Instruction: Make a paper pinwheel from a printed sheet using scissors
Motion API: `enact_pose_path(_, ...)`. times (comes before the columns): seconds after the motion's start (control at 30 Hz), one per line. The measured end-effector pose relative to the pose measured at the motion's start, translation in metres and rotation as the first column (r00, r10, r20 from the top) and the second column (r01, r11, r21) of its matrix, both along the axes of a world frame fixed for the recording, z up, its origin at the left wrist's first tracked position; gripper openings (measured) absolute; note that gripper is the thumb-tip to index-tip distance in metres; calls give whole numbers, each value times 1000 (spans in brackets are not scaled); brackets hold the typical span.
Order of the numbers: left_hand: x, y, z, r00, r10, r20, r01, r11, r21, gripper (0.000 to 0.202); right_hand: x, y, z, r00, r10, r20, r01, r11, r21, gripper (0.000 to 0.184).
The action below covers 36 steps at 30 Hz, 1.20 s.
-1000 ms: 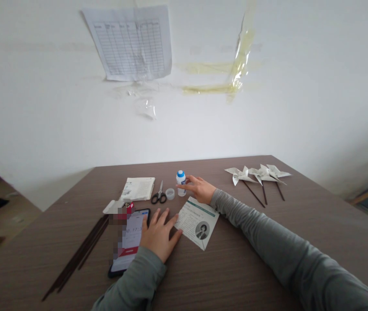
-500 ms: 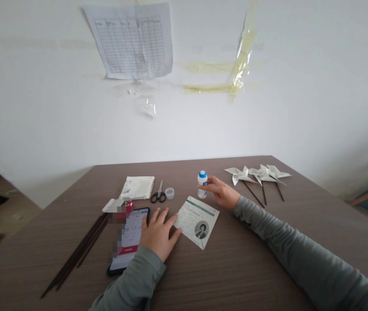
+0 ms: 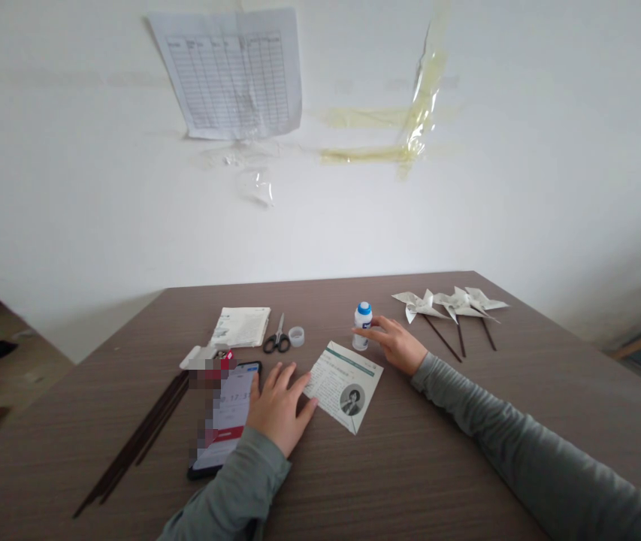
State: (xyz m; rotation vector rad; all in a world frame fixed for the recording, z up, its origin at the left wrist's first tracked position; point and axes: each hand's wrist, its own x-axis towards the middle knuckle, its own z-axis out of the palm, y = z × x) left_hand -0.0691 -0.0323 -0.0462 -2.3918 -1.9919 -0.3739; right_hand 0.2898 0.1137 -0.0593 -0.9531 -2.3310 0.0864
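Note:
My right hand (image 3: 400,344) has its thumb and fingers around a small white bottle with a blue cap (image 3: 361,338), which stands upright behind the paper. My left hand (image 3: 279,406) lies flat with its fingers spread, between the phone (image 3: 227,428) and a printed paper square (image 3: 338,372). Its thumb is at the paper's left edge, and its palm partly covers the phone. The square lies turned as a diamond, with text, a green band and a round portrait on it. Crease lines show at its lower corner.
A stack of paper squares (image 3: 241,325), scissors (image 3: 278,342) and a small clear round cap (image 3: 296,336) lie toward the back left. Dark thin sticks (image 3: 134,443) and a small red-and-white pack (image 3: 201,359) lie left of the phone. Three paper pinwheels (image 3: 458,303) lie at the back right.
My right hand has shifted slightly to the right and nearer to me, and the white bottle has moved with it. My left hand and the paper square have stayed put.

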Motion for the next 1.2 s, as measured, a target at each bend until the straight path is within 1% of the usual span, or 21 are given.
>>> enact_pose_path(0.1, 1, 0, 1, 1000, -11, -8, 11, 1000, -15, 51, -1, -1, -1, 998, -44, -41, 45, 999, 20, 77)
enact_pose_path(0.27, 3, 0, 1, 1000, -9, 7, 9, 1000, -15, 50, 2, -7, 3, 972, -173, -161, 180, 983, 27, 59)
enact_pose_path(0.37, 4, 0, 0, 1000, -4, 26, 4, 1000, 6, 48, 3, -13, 9, 958, -198, -209, 209, 977, 32, 53)
enact_pose_path(0.47, 6, -1, -4, 999, -20, 32, 19, 1000, 23, 46, -1, -22, 13, 952, -221, -212, 225, 974, -8, 51)
enact_pose_path(0.5, 7, -1, -5, 999, -29, 32, 29, 999, 29, 46, -3, -24, 13, 949, -233, -211, 233, 972, -25, 45)
enact_pose_path(0.57, 10, -2, -7, 998, -55, 32, 54, 998, 34, 46, -8, -29, 14, 943, -257, -213, 249, 966, -63, 22)
enact_pose_path(0.6, 11, -2, -8, 997, -71, 33, 70, 997, 31, 46, -12, -32, 14, 941, -266, -210, 252, 963, -91, 20)
enact_pose_path(0.7, 14, -2, -8, 993, -109, 44, 109, 994, 11, 48, -22, -38, 15, 946, -252, -202, 212, 956, -202, 39)
enact_pose_path(0.77, 16, -1, -8, 990, -125, 59, 126, 992, -4, 49, -29, -41, 14, 955, -212, -208, 156, 954, -255, 44)
enact_pose_path(0.83, 18, 0, -8, 988, -133, 77, 134, 991, -12, 49, -34, -44, 13, 962, -174, -210, 113, 956, -272, 46)
enact_pose_path(0.93, 22, 1, -8, 989, -116, 93, 115, 993, 8, 48, -39, -46, 11, 972, -145, -185, 92, 959, -267, 45)
enact_pose_path(1.0, 25, 1, -9, 991, -98, 96, 97, 995, 25, 47, -41, -48, 10, 981, -147, -128, 110, 960, -258, 40)
enact_pose_path(1.1, 27, 1, -10, 991, -88, 103, 87, 996, 14, 46, -45, -51, 12, 985, -168, -40, 153, 958, -241, 34)
enact_pose_path(1.2, 27, 2, -10, 991, -69, 115, 71, 997, -11, 45, -50, -56, 17, 984, -175, 25, 176, 963, -202, 34)
